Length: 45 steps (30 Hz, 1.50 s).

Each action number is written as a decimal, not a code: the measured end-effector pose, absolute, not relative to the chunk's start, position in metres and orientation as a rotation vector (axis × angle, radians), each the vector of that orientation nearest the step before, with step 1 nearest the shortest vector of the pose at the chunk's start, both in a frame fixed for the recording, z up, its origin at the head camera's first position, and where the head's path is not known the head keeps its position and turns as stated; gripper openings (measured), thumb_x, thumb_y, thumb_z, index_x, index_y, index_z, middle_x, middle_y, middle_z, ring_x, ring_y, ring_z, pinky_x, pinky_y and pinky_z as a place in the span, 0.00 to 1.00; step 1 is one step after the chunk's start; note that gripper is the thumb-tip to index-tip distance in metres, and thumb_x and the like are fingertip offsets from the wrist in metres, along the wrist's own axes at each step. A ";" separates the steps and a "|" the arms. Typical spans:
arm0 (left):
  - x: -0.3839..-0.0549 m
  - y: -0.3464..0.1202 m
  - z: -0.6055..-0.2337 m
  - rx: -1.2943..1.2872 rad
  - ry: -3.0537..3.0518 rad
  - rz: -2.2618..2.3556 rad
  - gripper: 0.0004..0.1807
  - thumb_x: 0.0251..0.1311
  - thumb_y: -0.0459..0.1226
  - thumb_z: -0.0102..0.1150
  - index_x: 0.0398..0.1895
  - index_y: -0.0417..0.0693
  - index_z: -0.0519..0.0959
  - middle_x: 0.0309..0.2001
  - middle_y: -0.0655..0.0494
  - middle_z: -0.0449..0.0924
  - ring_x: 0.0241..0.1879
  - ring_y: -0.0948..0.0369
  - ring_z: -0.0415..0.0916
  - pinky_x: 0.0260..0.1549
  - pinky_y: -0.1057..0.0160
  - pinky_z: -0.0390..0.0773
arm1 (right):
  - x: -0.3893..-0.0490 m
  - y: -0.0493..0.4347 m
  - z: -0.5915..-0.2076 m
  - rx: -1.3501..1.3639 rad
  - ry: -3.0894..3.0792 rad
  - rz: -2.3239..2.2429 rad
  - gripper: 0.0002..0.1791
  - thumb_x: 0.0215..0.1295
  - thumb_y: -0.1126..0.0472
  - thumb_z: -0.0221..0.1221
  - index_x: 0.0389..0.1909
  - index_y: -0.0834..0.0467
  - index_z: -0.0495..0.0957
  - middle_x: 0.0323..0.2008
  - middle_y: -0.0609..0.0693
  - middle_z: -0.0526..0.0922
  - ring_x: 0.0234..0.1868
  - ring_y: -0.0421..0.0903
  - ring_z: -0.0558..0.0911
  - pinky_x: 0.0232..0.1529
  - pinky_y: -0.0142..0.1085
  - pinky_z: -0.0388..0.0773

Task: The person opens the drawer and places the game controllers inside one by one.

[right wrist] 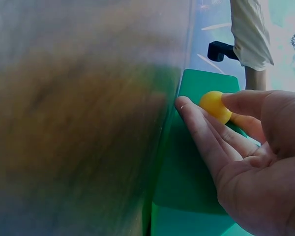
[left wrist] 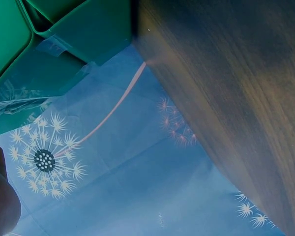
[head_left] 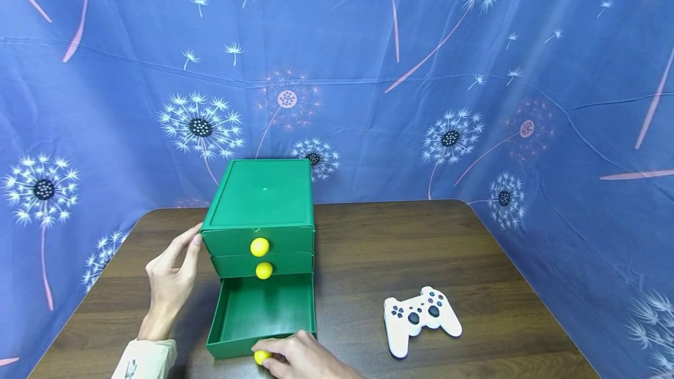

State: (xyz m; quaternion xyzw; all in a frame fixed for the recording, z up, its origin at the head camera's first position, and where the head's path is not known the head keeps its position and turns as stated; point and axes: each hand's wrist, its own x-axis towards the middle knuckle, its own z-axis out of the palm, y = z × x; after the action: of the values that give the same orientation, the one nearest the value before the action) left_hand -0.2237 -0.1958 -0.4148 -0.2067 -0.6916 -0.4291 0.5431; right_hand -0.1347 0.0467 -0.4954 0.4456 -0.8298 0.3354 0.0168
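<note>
A green three-drawer box (head_left: 265,195) stands on the table, each drawer front bearing a round yellow knob. Its bottom drawer (head_left: 231,348) is pulled out toward me, and no object shows inside. With thumb and fingers, my right hand (head_left: 305,358) pinches the bottom drawer's yellow knob (head_left: 261,357); the right wrist view shows the same knob (right wrist: 214,105) between them. My left hand (head_left: 172,276) touches the box's upper left edge with extended fingers. Only part of that hand (left wrist: 2,204) appears in the left wrist view. Above, the top knob (head_left: 260,247) and middle knob (head_left: 264,270) sit on closed drawers.
A white game controller (head_left: 418,317) lies on the brown wooden table (head_left: 400,250), to the right of the open drawer. Behind the table hangs a blue cloth (head_left: 358,121) with a dandelion print, which also runs along both sides.
</note>
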 end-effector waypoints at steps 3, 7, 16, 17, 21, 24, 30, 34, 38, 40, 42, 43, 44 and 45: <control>-0.222 -0.195 -0.414 -0.496 -1.642 -1.020 0.13 0.53 0.20 0.59 0.42 0.33 0.83 0.34 0.39 0.84 0.41 0.79 0.76 0.43 0.79 0.70 | -0.133 0.048 -0.494 1.397 -2.617 1.076 0.12 0.72 0.59 0.51 0.51 0.50 0.78 0.37 0.34 0.79 0.32 0.18 0.68 0.35 0.14 0.69; -0.223 -0.194 -0.413 -0.504 -1.637 -1.023 0.12 0.54 0.21 0.59 0.42 0.33 0.83 0.34 0.39 0.84 0.41 0.78 0.76 0.43 0.79 0.71 | -0.130 0.048 -0.493 1.413 -2.649 1.090 0.12 0.73 0.58 0.50 0.52 0.50 0.77 0.34 0.34 0.77 0.29 0.19 0.67 0.33 0.13 0.68; -0.225 -0.197 -0.417 -0.489 -1.644 -1.023 0.11 0.55 0.22 0.59 0.42 0.34 0.83 0.32 0.38 0.83 0.41 0.78 0.76 0.43 0.79 0.71 | -0.126 0.047 -0.492 1.444 -2.662 0.996 0.13 0.72 0.58 0.51 0.54 0.51 0.76 0.31 0.33 0.76 0.29 0.18 0.67 0.33 0.13 0.67; -0.225 -0.197 -0.417 -0.491 -1.645 -1.025 0.12 0.55 0.21 0.59 0.42 0.34 0.83 0.32 0.38 0.83 0.41 0.78 0.76 0.44 0.79 0.71 | -0.126 0.047 -0.493 1.449 -2.668 0.998 0.13 0.73 0.57 0.51 0.54 0.51 0.76 0.31 0.33 0.76 0.29 0.18 0.67 0.33 0.13 0.67; -0.224 -0.196 -0.415 -0.494 -1.639 -1.030 0.12 0.54 0.21 0.59 0.42 0.33 0.83 0.32 0.37 0.83 0.40 0.78 0.76 0.44 0.78 0.71 | -0.126 0.047 -0.493 1.465 -2.677 0.980 0.14 0.73 0.56 0.50 0.55 0.51 0.75 0.32 0.34 0.77 0.31 0.17 0.69 0.34 0.13 0.68; -0.223 -0.195 -0.412 -0.495 -1.635 -1.030 0.12 0.54 0.20 0.59 0.42 0.33 0.83 0.32 0.38 0.83 0.40 0.78 0.76 0.44 0.78 0.71 | -0.125 0.047 -0.493 1.470 -2.677 0.967 0.14 0.73 0.56 0.50 0.55 0.52 0.75 0.33 0.34 0.79 0.33 0.17 0.70 0.35 0.13 0.68; -0.222 -0.195 -0.412 -0.495 -1.646 -1.026 0.11 0.55 0.22 0.59 0.42 0.33 0.83 0.32 0.38 0.83 0.40 0.78 0.76 0.43 0.79 0.71 | -0.123 0.048 -0.492 1.487 -2.697 0.962 0.18 0.71 0.57 0.53 0.59 0.53 0.74 0.37 0.35 0.82 0.37 0.18 0.73 0.37 0.13 0.69; -0.222 -0.195 -0.413 -0.494 -1.643 -1.028 0.09 0.59 0.26 0.59 0.42 0.33 0.83 0.32 0.38 0.83 0.37 0.74 0.78 0.42 0.78 0.71 | -0.119 0.055 -0.491 1.493 -2.657 1.021 0.22 0.69 0.57 0.55 0.64 0.53 0.70 0.38 0.36 0.82 0.38 0.18 0.71 0.37 0.14 0.69; -0.222 -0.195 -0.412 -0.490 -1.638 -1.036 0.10 0.57 0.24 0.59 0.42 0.33 0.83 0.33 0.38 0.83 0.38 0.76 0.78 0.42 0.78 0.71 | -0.114 0.064 -0.490 1.495 -2.516 1.140 0.21 0.70 0.59 0.55 0.62 0.54 0.70 0.35 0.38 0.80 0.36 0.19 0.69 0.36 0.14 0.70; -0.221 -0.195 -0.412 -0.493 -1.639 -1.042 0.10 0.57 0.23 0.59 0.42 0.33 0.83 0.34 0.38 0.83 0.39 0.77 0.77 0.43 0.78 0.71 | -0.113 0.069 -0.489 1.487 -2.433 1.132 0.19 0.70 0.60 0.55 0.60 0.56 0.72 0.34 0.40 0.80 0.36 0.20 0.70 0.37 0.15 0.71; -0.221 -0.195 -0.412 -0.497 -1.641 -1.040 0.09 0.58 0.24 0.59 0.42 0.33 0.83 0.34 0.38 0.83 0.38 0.76 0.78 0.43 0.78 0.71 | -0.111 0.075 -0.487 1.459 -2.379 1.111 0.16 0.70 0.60 0.54 0.57 0.57 0.74 0.33 0.41 0.81 0.36 0.20 0.72 0.36 0.15 0.71; -0.221 -0.195 -0.412 -0.498 -1.640 -1.039 0.09 0.59 0.26 0.59 0.42 0.33 0.83 0.33 0.38 0.83 0.38 0.75 0.78 0.43 0.78 0.71 | -0.110 0.078 -0.486 1.444 -2.371 1.121 0.16 0.70 0.60 0.54 0.56 0.58 0.75 0.34 0.42 0.82 0.37 0.20 0.73 0.37 0.16 0.72; -0.221 -0.195 -0.412 -0.500 -1.640 -1.039 0.09 0.60 0.27 0.59 0.42 0.33 0.83 0.33 0.38 0.83 0.38 0.74 0.79 0.43 0.78 0.71 | -0.110 0.082 -0.484 1.427 -2.360 1.121 0.15 0.70 0.61 0.54 0.55 0.59 0.75 0.34 0.43 0.83 0.38 0.21 0.74 0.37 0.16 0.73; -0.222 -0.195 -0.412 -0.501 -1.640 -1.038 0.09 0.60 0.28 0.59 0.42 0.33 0.83 0.33 0.38 0.84 0.38 0.73 0.79 0.43 0.78 0.71 | -0.109 0.086 -0.482 1.416 -2.361 1.146 0.15 0.70 0.61 0.54 0.55 0.60 0.76 0.34 0.44 0.83 0.38 0.22 0.74 0.37 0.17 0.73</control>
State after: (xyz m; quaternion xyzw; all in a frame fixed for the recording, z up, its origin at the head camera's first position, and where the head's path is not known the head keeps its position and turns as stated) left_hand -0.2216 -0.1955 -0.4124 -0.2108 -0.6894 -0.4363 0.5384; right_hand -0.1095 0.0857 -0.4825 0.4734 -0.7892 0.3831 0.0795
